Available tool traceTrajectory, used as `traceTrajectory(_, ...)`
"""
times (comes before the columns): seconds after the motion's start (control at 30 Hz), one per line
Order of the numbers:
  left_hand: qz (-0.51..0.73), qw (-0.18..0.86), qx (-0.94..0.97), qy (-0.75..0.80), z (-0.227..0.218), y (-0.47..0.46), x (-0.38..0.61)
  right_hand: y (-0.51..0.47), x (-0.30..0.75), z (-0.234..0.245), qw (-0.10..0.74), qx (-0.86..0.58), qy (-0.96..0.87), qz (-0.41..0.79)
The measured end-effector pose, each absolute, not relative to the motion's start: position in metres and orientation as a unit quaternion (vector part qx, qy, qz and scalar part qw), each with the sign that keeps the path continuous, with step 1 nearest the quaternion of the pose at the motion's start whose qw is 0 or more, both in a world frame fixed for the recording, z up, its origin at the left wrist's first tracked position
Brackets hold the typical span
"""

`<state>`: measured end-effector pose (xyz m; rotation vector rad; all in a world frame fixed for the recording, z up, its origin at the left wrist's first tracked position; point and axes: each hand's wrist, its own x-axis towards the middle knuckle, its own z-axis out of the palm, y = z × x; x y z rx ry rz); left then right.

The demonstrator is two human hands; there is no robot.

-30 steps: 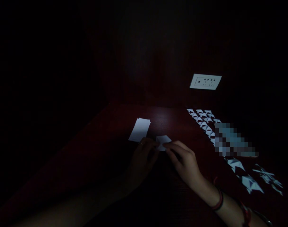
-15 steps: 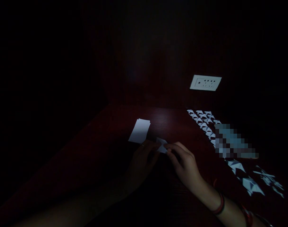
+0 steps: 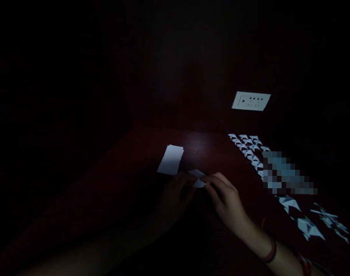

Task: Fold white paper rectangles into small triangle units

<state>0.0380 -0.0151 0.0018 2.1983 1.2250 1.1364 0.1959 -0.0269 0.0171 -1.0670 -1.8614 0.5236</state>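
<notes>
A small white piece of folded paper (image 3: 198, 178) lies on the dark red table (image 3: 134, 168) between my two hands. My left hand (image 3: 175, 195) is in shadow, its fingertips pinched on the paper's left edge; a ring shows on one finger. My right hand (image 3: 225, 197) pinches the paper's right side with bent fingers; bracelets circle its wrist. Just beyond my left hand lies a stack of white rectangular paper slips (image 3: 170, 160).
Several small folded white paper pieces (image 3: 246, 145) lie in rows along the table's right side, with bigger ones (image 3: 305, 224) nearer me. A blurred patch covers part of the rows. A white wall socket (image 3: 251, 101) is on the dark back wall. The room is very dim.
The paper between my hands has been folded smaller and flatter. Both hands stay in nearly the same place on it.
</notes>
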Motion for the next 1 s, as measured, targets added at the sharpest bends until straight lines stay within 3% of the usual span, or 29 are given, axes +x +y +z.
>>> traceTrajectory(0.63,0.383,0.197,0.792,0.433,0.0031,-0.0155,0.0389,-0.0220,0.1992,0.0153,0.446,-0.451,-0.741,0.220)
traceTrajectory(1.0,0.357,0.119,0.792,0.481,-0.0014,-0.0189,0.0380,-0.0240,0.1973,0.0151,0.448,-0.445,-0.743,0.223)
